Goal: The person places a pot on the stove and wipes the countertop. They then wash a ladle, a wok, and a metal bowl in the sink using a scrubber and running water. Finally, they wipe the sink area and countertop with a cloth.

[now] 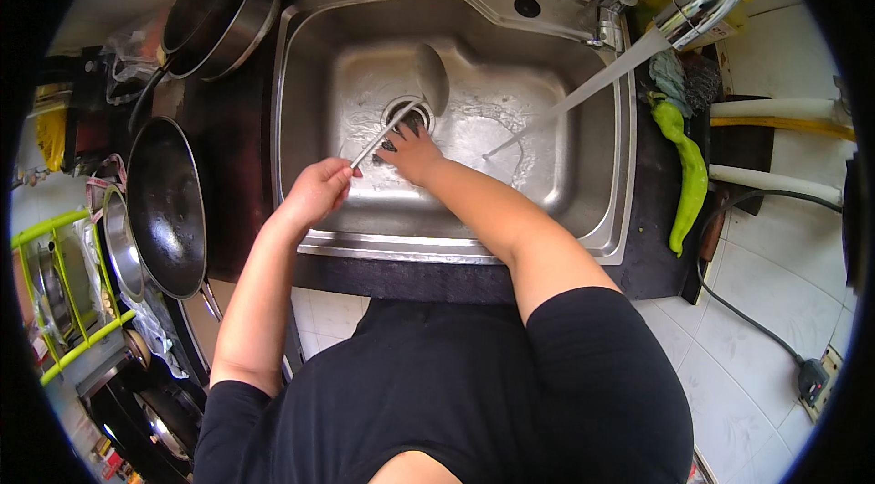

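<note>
In the steel sink (547,238), my left hand (319,192) is closed round the end of a long-handled metal utensil (432,80). Its thin handle slants up and right to an oval grey head; whether that is a ladle or a turner I cannot tell. Close by on the right, my right hand (412,154) bends its fingers over a dark, rough scrubber (390,146), just beside the handle. Most of that scrubber is hidden beneath the fingers. Behind them shows part of the round drain (394,106). Water (583,94) runs from the chrome faucet (706,5) onto the sink floor.
A black wok (167,206) and stacked pans (219,15) stand left of the sink. On the right counter lies a long green pepper (690,179), near a crumpled dark bag (700,78). A cable with a black plug (811,379) hangs along the tiled wall.
</note>
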Tool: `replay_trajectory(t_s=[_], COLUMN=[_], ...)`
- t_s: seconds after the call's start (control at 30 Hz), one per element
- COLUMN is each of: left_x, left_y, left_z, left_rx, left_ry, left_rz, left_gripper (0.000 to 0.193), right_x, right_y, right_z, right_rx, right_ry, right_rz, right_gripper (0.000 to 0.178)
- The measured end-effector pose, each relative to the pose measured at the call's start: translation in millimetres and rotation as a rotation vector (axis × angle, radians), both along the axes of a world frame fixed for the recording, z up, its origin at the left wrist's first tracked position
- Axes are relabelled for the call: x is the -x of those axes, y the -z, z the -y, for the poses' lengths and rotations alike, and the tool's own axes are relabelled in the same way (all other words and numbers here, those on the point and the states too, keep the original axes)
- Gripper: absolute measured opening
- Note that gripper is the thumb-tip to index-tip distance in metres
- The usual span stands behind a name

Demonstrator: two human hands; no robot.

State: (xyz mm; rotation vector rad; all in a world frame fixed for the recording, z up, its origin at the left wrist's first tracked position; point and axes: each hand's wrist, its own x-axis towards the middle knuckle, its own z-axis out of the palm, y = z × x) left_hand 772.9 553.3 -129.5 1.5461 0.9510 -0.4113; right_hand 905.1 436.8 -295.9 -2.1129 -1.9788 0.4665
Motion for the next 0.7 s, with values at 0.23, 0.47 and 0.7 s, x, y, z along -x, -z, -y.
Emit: replay_trajectory(t_s=[0.23, 0.47, 0.7], left_x=[17.2, -7.4, -18.1], left_y=[-0.4, 12.8, 22.4], left_z=[3.9, 32.4, 47.1], left_rx=[-0.338, -0.306, -0.348], left_ry=[0.298, 0.399, 0.473], left_rz=[0.071, 0.121, 0.131], left_gripper=[0.026, 0.032, 0.032], right_x=[-67.6, -106.4, -95.7], right_y=[9.4, -47.6, -58.3], right_z=[63.4, 63.3, 64.2], right_rx=[0.234, -0.433, -0.298], right_ry=[0.627, 1.059, 1.103], right_rz=[-0.386, -1.418, -1.138], right_gripper=[0.034, 0.041, 0.028])
